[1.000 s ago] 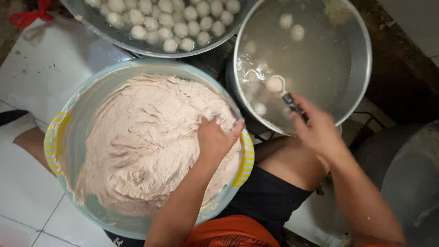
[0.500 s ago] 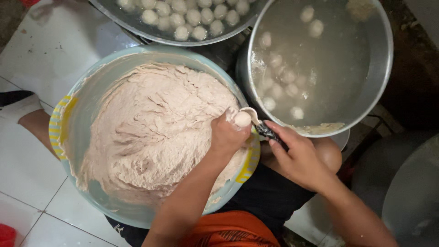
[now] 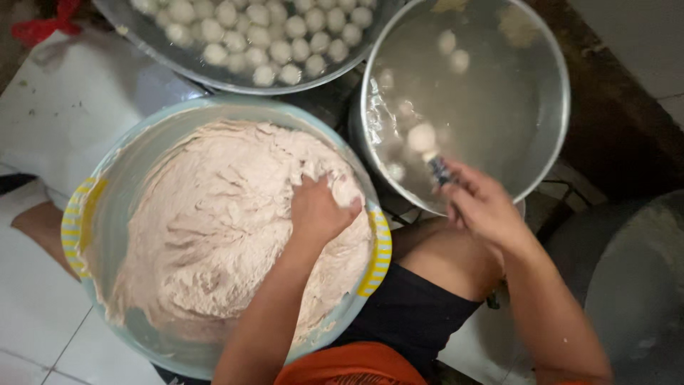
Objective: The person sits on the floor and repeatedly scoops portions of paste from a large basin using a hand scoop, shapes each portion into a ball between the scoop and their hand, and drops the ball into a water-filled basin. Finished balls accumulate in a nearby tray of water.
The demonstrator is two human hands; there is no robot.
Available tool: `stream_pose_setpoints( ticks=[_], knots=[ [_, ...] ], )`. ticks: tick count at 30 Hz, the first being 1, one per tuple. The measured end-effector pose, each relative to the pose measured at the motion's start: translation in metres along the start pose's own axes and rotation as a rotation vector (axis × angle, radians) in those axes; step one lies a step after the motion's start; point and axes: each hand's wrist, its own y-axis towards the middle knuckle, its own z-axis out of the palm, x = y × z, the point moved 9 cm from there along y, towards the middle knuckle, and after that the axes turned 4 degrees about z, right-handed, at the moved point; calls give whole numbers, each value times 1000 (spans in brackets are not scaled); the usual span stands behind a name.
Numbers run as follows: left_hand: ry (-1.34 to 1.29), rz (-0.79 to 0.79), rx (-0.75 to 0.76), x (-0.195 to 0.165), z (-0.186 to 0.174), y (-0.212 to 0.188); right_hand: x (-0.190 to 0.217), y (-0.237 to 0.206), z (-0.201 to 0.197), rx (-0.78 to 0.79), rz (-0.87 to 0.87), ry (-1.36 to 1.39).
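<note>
While your left hand (image 3: 317,210) is digging curled fingers into the pale paste (image 3: 214,221) filling the blue basin (image 3: 114,192), your right hand (image 3: 484,207) is pinching a spoon (image 3: 436,167). It is tipping a ball (image 3: 422,137) over the water-filled metal pot (image 3: 556,107).

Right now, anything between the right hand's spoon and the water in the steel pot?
Nothing visible. The right hand holds the spoon over the open steel pot, no lid on it, with the ball at its tip. The left hand is apart, in the paste.
</note>
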Motion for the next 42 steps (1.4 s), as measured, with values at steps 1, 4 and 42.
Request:
stream_pose_setpoints(
  ticks=[1, 4, 42],
  knots=[
    [16, 41, -40, -3, -2, -3, 3, 7, -13, -78, -11, -67],
    [-271, 104, -146, -10, -3, -11, 21, 21, -45, -370, -91, -601],
    [-25, 65, -284, -26, -1, -36, -23, -44, -22, -126, -69, -434]
  ],
)
